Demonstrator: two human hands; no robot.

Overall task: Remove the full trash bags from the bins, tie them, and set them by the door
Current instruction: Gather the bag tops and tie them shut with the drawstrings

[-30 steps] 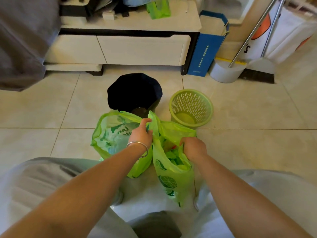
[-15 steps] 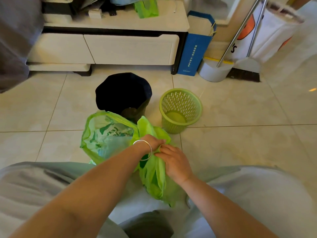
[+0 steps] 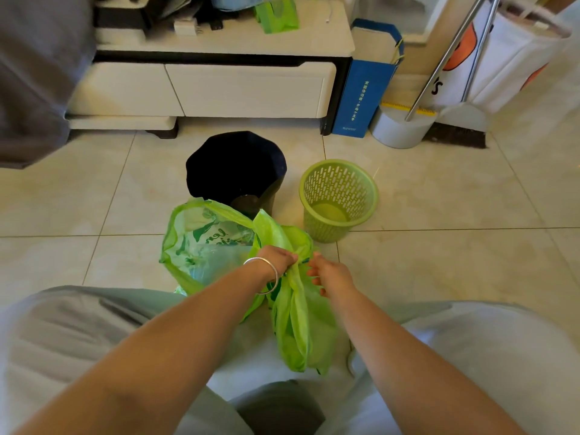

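Note:
Two green trash bags stand on the tiled floor between my knees. The right bag has its mouth gathered into a bunch, and my left hand, with a silver bangle on the wrist, is closed around that bunch. My right hand sits just right of it with fingers spread, touching the plastic near the gathered top. The left bag gapes open and shows printed plastic inside. Behind them stand a black bin and a green slotted basket, both without a bag.
A low white cabinet runs along the back, with clutter on top. A blue paper bag, a white dustpan and broom and a white tote stand at the back right. Grey fabric hangs at the left.
The right bag's open mouth has been drawn shut into a bunch. My right hand came over from the bag's right edge to my left hand, then loosened its fingers.

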